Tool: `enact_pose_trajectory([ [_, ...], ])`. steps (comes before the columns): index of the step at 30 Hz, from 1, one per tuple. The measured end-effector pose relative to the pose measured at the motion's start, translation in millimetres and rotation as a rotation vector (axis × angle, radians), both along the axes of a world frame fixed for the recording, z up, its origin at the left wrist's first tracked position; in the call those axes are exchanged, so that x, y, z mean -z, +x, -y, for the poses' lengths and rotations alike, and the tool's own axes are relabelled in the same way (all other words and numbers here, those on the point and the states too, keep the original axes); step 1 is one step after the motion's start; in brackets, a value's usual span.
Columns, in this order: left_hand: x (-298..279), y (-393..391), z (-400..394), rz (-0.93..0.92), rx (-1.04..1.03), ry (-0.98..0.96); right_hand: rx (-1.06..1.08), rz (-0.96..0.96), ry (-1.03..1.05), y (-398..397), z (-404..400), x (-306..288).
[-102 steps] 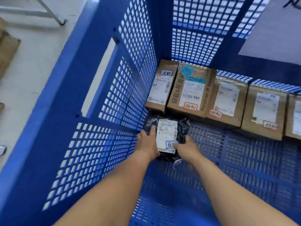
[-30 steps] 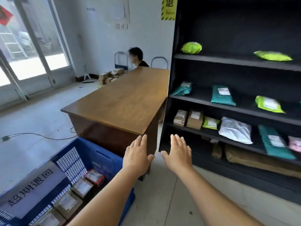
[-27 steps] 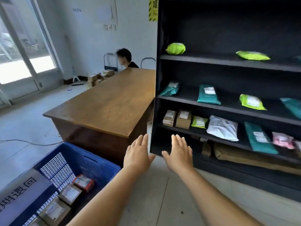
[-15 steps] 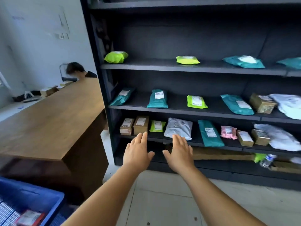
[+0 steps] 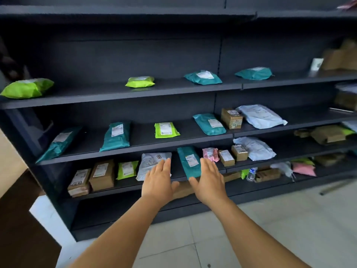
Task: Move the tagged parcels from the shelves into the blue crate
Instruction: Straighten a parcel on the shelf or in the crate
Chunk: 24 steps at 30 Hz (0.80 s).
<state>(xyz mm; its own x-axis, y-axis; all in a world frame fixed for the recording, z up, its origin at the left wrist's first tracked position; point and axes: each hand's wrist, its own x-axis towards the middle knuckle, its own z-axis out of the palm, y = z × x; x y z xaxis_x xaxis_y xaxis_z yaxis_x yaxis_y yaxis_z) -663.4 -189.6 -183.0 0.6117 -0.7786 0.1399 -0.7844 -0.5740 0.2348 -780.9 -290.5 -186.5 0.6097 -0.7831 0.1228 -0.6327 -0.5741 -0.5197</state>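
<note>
I face dark shelves (image 5: 135, 93) holding many parcels. My left hand (image 5: 157, 183) and right hand (image 5: 209, 183) are stretched forward, flat and empty, in front of the third shelf down. Behind the left hand lies a grey mailer bag (image 5: 152, 161); between the hands lies a teal bag (image 5: 189, 161) with a white label. Left of them sit a lime bag (image 5: 127, 169) and two cardboard boxes (image 5: 102, 175). A pink bag (image 5: 210, 154) and small boxes (image 5: 226, 157) lie to the right. The blue crate is out of view.
Higher shelves carry lime bags (image 5: 27, 88), teal bags (image 5: 202, 77) and a pale blue mailer (image 5: 260, 117). A water bottle (image 5: 251, 174) and flat cardboard sit on the bottom shelf. A wooden desk's corner (image 5: 21, 219) stands at lower left. Tiled floor (image 5: 270, 238) lies below.
I let go of the black parcel in the blue crate, then turned right to the shelves. Crate, most of the desk and the seated person have left view; the shelves are nearer and both hands stay open.
</note>
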Motion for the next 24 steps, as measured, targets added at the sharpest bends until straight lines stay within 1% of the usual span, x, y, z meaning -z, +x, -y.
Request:
enact_pose_trajectory([
  [9,16.6,22.9,156.2,-0.019,0.139,-0.002,0.092,-0.024,-0.004,10.9,141.7,5.5],
  [15,17.7,40.0,257.2,-0.091,0.187,-0.022,0.128,-0.057,0.030,20.9,230.7,7.1],
  [20,24.0,49.8,311.7,-0.119,0.198,-0.003,0.170,-0.019,0.075,23.7,290.0,16.3],
  [24,33.0,65.1,343.2,-0.137,0.134,0.020,0.157,0.014,0.129,34.7,332.3,24.6],
])
